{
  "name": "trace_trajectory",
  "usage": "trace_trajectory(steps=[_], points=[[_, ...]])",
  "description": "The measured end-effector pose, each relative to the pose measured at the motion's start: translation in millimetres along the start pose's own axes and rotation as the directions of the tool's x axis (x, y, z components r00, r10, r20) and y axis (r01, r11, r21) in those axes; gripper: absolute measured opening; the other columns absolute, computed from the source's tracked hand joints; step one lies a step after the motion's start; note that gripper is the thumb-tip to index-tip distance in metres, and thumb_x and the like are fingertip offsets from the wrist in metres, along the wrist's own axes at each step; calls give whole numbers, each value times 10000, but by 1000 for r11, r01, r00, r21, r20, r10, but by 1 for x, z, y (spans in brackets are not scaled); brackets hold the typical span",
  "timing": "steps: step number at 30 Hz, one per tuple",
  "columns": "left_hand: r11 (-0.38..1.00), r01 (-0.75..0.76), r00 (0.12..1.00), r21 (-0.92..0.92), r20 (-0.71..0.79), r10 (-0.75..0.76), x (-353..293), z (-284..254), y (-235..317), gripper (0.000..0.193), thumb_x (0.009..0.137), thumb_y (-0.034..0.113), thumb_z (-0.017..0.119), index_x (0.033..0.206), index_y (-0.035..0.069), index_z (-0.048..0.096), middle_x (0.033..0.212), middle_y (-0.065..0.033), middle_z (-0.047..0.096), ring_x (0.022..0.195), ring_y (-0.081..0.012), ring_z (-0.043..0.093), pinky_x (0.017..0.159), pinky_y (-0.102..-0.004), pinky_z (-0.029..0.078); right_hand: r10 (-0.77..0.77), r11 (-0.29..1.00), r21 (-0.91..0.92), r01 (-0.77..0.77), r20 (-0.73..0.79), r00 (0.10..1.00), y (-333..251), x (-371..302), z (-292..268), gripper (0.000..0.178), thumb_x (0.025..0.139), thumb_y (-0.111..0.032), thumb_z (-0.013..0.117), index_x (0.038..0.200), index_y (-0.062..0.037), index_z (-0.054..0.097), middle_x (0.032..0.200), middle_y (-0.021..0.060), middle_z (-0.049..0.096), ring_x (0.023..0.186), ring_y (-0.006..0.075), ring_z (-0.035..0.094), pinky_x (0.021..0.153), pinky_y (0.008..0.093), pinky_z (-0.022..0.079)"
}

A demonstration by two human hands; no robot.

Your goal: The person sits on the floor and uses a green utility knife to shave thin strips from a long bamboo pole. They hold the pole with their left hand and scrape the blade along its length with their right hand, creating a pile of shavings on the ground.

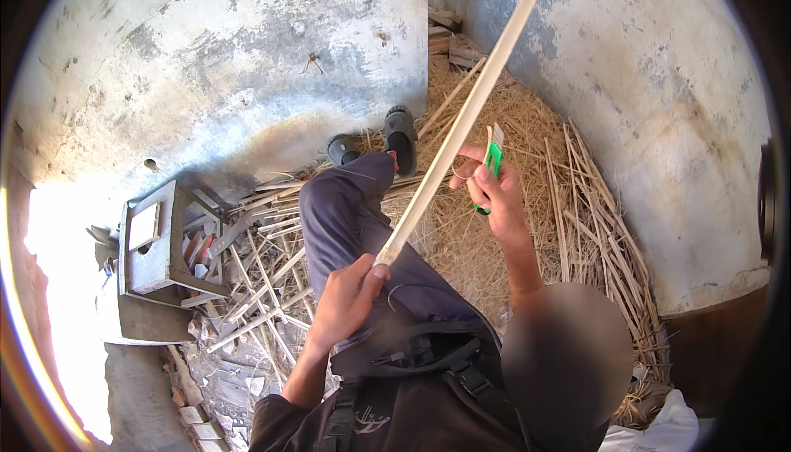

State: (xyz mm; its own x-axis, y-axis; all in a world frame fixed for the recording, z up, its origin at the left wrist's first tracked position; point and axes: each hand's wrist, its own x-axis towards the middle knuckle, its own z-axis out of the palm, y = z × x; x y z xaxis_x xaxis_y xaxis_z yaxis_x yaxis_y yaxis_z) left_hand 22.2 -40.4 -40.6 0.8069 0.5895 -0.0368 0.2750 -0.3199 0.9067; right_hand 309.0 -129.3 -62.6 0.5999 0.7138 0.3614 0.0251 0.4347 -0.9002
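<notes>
My left hand is closed around the near end of a long, pale wooden strip. The strip slants up and away to the right, its far end in the air in front of the wall. Right of its middle, my right hand is closed on a green utility knife. The knife points away from me, close beside the strip; whether its blade touches the wood I cannot tell. A thin curled shaving hangs at the fingers of my right hand.
Straw-like shavings cover the floor ahead. Long thin sticks lie along the right wall, more sticks left of my legs. A small wooden stand is at the left. Two dark shoes rest near the far wall.
</notes>
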Motion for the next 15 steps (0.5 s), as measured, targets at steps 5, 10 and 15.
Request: trace_trajectory(steps=[5, 10, 15], points=[[968, -198, 976, 157, -60, 209, 6, -5, 3, 148, 1026, 165, 678, 1030, 18, 674, 801, -95, 660, 714, -195, 643, 654, -363, 487, 83, 996, 51, -79, -71, 994, 5, 1, 8, 261, 993, -200, 783, 1149, 10, 783, 685, -77, 583, 522, -10, 347, 464, 227, 250], [728, -555, 416, 404, -623, 663, -27, -40, 46, 151, 919, 124, 698, 1054, 60, 672, 907, -95, 648, 793, -183, 616, 693, -354, 476, 18, 1000, 26, -15, -155, 988, 6, 2, -2, 228, 990, -182, 787, 1115, 9, 788, 698, -62, 626, 520, -11, 350, 480, 210, 260], [149, -868, -181, 473, -583, 792, -58, -53, 95, 202, 922, 160, 710, 1089, 56, 660, 941, -92, 642, 831, -186, 609, 728, -356, 471, 70, 997, -16, -73, -134, 989, -2, 4, 4, 225, 981, -172, 795, 1075, 31, 779, 817, 48, 746, 615, 52, 584, 595, 223, 478]])
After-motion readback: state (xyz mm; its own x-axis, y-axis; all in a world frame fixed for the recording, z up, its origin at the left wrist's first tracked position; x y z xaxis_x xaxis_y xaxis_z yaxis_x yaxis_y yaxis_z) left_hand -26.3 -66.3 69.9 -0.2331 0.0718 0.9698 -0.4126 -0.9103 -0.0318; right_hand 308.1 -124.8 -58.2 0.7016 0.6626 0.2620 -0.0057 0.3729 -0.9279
